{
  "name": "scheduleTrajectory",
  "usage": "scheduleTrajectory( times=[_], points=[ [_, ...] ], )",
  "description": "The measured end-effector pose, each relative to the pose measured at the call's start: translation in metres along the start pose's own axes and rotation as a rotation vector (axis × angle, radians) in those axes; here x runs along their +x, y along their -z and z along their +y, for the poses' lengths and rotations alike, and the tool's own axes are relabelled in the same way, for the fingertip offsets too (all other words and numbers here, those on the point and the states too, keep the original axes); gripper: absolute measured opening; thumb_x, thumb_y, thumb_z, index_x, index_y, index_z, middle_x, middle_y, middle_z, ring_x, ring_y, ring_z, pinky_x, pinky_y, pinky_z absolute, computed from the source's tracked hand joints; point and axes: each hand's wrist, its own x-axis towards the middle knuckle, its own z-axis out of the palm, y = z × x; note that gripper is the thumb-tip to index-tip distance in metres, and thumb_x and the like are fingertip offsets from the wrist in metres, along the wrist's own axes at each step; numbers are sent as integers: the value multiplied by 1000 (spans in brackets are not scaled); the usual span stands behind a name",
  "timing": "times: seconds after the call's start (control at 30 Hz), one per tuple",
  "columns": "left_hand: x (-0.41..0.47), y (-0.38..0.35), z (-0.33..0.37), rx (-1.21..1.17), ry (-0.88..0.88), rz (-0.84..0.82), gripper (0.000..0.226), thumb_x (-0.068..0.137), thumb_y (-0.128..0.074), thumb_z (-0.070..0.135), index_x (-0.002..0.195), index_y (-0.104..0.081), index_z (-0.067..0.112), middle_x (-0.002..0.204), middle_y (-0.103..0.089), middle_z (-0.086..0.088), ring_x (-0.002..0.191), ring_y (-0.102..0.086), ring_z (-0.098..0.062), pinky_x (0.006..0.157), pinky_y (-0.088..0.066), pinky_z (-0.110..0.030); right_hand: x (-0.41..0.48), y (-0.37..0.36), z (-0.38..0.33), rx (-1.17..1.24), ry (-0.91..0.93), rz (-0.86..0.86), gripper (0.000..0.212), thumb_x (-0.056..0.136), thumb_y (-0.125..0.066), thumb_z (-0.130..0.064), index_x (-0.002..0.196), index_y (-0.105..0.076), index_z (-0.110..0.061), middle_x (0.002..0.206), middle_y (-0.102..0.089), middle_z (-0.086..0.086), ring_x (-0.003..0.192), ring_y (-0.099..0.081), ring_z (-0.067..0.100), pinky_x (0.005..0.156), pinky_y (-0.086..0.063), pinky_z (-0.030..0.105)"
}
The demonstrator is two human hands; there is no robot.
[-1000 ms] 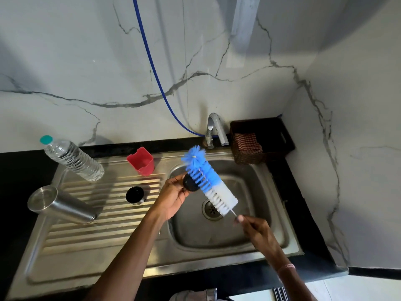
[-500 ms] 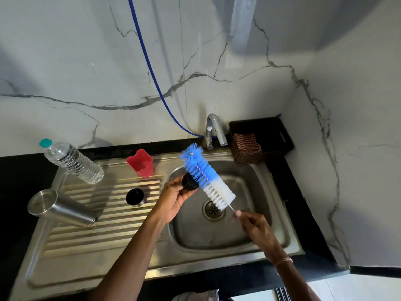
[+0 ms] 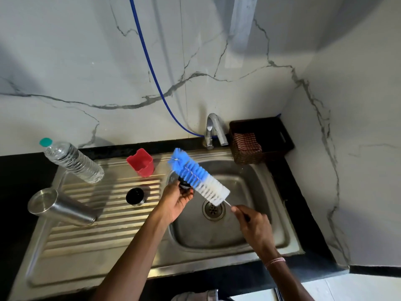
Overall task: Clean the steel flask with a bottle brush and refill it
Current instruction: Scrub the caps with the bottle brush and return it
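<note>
Over the sink (image 3: pixel 267 235), my left hand (image 3: pixel 176 203) holds a small black piece (image 3: pixel 185 186), round and dark. My fingers are curled round it. I think it is part of the flask's lid. I hold it over the bowl so the drips can fall to the drain (image 3: pixel 213 210).

My right hand (image 3: pixel 253 227) grips the thin handle of the brush (image 3: pixel 199 177), with my fingers closed on it. The brush leans up and to the left, blue end high and white end low. Its bristles lie right across the black piece. I think I hold it so because I am scrubbing that piece.

Off to the left, well apart from my hands, the flask (image 3: pixel 60 206) lies on its side on the ridged part of the sink. It may lie there so water can run off. I cannot tell if its round end is the mouth or the bottom. A black cap (image 3: pixel 135 196) sits on the ridges between the flask and my left hand.

Behind them a water bottle (image 3: pixel 73 162) with a green top leans near a red cup (image 3: pixel 141 162). I guess the bottle is there for the refill. No water comes from the tap (image 3: pixel 213 129). A basket (image 3: pixel 262 140) with a checked cloth (image 3: pixel 246 142) sits beside it.
</note>
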Motion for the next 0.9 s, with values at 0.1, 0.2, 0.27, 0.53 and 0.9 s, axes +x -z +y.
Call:
scheduleTrajectory(
  times=[0.1, 0.2, 0.27, 0.53, 0.9],
  points=[
    [0, -3, -5, 38, 1, -21, 29, 108, -42, 14, 91, -65, 7, 64, -65, -6, 52, -52, -14, 53, -46, -25, 7, -5, -9, -68, 9, 6, 36, 94, -49, -70, 112, -66, -44, 57, -60, -7, 54, -61, 21, 54, -54, 38],
    [1, 4, 4, -38, 8, 13, 25, 109, -45, 14, 98, -65, 3, 72, -66, -12, 49, -55, -13, 45, -49, -21, -2, -1, 3, -76, -11, 47, 36, 92, -51, -69, 109, -68, -43, 54, -57, -8, 51, -57, 18, 50, -47, 31],
    [4, 12, 10, -106, 13, 64, 21, 108, -48, 14, 101, -63, 0, 76, -65, -16, 47, -57, -13, 45, -51, -20, -12, 4, 16, -72, -22, 57, 35, 91, -54, -64, 102, -72, -37, 48, -49, -13, 46, -47, 15, 47, -39, 28],
    [5, 3, -6, 22, -44, -8, 23, 107, -49, 9, 95, -69, 6, 84, -69, -13, 65, -60, -16, 56, -54, -23, 0, -12, 0, -95, -51, 19, 40, 93, -45, -74, 109, -63, -42, 59, -60, -7, 61, -63, 25, 55, -54, 36],
    [10, 27, -3, -31, -224, -70, 25, 97, -56, -10, 109, -69, 7, 95, -79, -1, 101, -70, -18, 77, -60, -20, -31, -5, 22, 0, -69, 6, 36, 91, -52, -65, 100, -73, -36, 60, -56, -7, 50, -50, 21, 50, -44, 36]
  ],
)
